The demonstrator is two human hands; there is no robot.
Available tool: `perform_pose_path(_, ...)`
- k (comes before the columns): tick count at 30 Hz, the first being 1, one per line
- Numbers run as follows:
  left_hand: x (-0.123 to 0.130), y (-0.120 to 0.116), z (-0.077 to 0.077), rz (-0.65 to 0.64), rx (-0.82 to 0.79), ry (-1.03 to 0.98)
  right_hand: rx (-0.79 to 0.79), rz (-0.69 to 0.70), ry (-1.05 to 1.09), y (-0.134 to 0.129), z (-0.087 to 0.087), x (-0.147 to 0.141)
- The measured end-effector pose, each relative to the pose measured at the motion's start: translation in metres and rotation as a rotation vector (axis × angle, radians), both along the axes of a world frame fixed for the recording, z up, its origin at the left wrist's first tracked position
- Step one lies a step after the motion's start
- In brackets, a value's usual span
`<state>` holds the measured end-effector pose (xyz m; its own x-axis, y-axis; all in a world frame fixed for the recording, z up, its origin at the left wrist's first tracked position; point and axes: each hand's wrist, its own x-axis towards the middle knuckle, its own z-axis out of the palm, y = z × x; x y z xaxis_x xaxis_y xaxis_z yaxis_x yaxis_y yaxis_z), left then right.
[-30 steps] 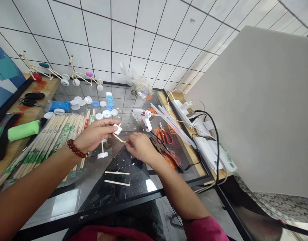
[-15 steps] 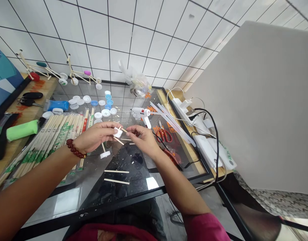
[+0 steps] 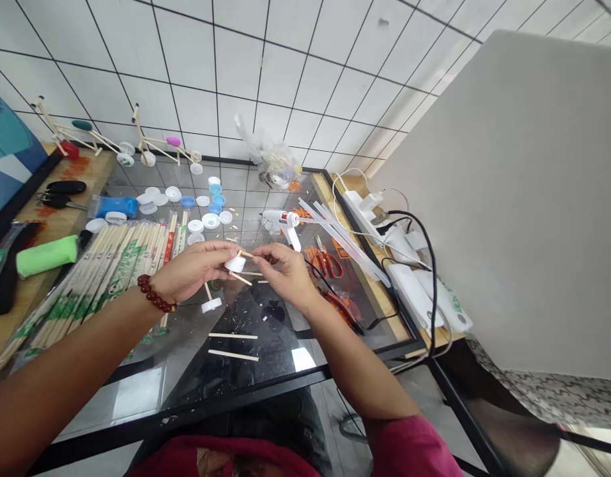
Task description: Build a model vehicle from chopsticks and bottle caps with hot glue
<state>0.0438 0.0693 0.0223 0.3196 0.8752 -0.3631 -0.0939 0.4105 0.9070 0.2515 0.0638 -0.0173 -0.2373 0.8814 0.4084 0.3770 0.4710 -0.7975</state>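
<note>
Near the middle of the glass table, my left hand point(image 3: 203, 265) grips a white bottle cap point(image 3: 235, 264) with wooden sticks at it. One stick point(image 3: 242, 279) pokes out below the cap toward the right. My right hand point(image 3: 284, 271) pinches the end of a short wooden stick point(image 3: 246, 254) that reaches the top of the cap. Whether this stick is fixed to the cap I cannot tell. Under my left hand, a second white cap point(image 3: 211, 305) with a stick rests on the glass. Closer to me lie two loose sticks point(image 3: 232, 336).
Bagged chopsticks point(image 3: 101, 285) lie at the left, with several bottle caps point(image 3: 211, 220) behind. A white glue gun point(image 3: 288, 228), clear glue sticks point(image 3: 342, 242), red scissors point(image 3: 327, 264) and pliers point(image 3: 342, 308) lie right. Stick-and-cap models point(image 3: 156, 146) stand at the back. A power strip point(image 3: 365, 212) edges the right.
The held cap has turned slightly, so its side now faces me more. Both hands have shifted a little to the right, still at the cap and stick.
</note>
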Motion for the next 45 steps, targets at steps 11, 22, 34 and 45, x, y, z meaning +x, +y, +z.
perform_pose_path(11, 0.005, -0.003, 0.003, 0.130, -0.046, 0.066, 0.035, 0.010, 0.052, -0.001, -0.003, -0.003)
perform_pose_path(22, 0.006, -0.004, 0.004, 0.150, -0.041, 0.090, 0.121, 0.025, 0.028, -0.004, 0.001, -0.003)
perform_pose_path(34, 0.012, -0.007, 0.010, 0.199, -0.007, 0.110, 0.055, 0.066, 0.102, -0.005, 0.002, -0.004)
perform_pose_path(45, 0.014, -0.005, 0.008, 0.467, -0.013, -0.184, -0.468, 0.108, 0.449, 0.005, -0.009, -0.010)
